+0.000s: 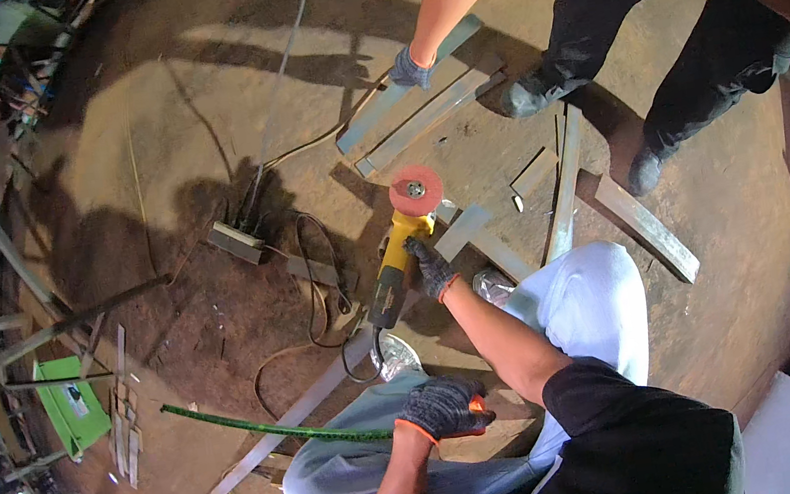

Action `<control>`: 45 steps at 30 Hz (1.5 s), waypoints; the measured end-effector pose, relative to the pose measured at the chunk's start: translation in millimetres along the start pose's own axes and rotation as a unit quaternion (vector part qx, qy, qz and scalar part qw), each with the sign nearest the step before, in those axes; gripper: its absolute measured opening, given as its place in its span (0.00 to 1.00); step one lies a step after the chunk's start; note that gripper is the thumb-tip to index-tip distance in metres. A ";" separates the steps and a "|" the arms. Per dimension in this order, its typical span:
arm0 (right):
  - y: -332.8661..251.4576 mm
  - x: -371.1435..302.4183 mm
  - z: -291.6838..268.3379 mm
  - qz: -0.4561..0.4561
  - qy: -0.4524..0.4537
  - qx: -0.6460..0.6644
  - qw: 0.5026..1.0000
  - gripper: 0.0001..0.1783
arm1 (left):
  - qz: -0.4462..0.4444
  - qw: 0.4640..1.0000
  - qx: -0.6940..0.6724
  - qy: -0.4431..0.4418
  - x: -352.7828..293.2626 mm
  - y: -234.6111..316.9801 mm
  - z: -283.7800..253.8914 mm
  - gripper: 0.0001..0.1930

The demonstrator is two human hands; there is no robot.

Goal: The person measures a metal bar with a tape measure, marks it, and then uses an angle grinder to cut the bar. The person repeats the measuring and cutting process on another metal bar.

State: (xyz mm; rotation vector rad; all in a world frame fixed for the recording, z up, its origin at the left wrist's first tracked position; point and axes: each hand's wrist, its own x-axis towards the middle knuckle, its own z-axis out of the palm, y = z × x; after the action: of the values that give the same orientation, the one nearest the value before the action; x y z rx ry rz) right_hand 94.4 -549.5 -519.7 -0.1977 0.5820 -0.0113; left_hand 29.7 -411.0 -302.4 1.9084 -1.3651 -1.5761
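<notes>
My right hand (431, 266), in a dark grey glove, is closed around the yellow body of an angle grinder (399, 251). The grinder's reddish disc (415, 189) faces up at its far end, and its black cord loops beside the handle. Close to my lap, my gloved left hand (446, 408) is closed on what looks like a tape measure (279, 429). Its green, black-marked blade extends left in a slight curve, and an orange part shows at my fingers. Under the grinder and between my legs runs a long flat metal bar (270, 436).
Opposite me, a co-worker's gloved hand (411, 70) rests on a flat metal bar (372, 120). More metal pieces (650, 229) lie around the co-worker's feet. Cords trail across the floor near a small metal block (236, 241). A green box (72, 407) and metal framework stand left.
</notes>
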 end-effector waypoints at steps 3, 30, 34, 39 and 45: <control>-7.1 -23.0 10.3 0.006 0.003 0.018 1.000 0.16 | 0.037 0.998 0.052 0.014 -4.1 2.7 -1.3 0.21; -60.6 -113.5 157.6 -0.141 0.010 -0.002 0.990 0.25 | 0.039 0.994 0.066 0.073 20.6 -33.2 10.7 0.21; -58.2 -136.5 188.8 -0.122 0.058 -0.027 0.990 0.21 | -0.034 0.998 0.055 0.009 1.1 -4.7 -5.2 0.22; -50.9 -153.8 189.2 -0.102 -0.013 -0.086 0.991 0.23 | -0.028 0.997 0.075 0.016 0.7 -7.1 2.3 0.20; -30.3 -165.8 184.3 -0.004 -0.056 -0.012 0.998 0.22 | -0.063 0.994 0.074 -0.054 5.2 -12.3 3.8 0.23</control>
State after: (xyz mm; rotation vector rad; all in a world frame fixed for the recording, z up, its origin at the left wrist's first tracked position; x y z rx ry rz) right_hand 58.0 -534.5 -273.0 -0.2222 0.4701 -0.0001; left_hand 31.7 -407.9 -315.8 2.0595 -1.4687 -1.7024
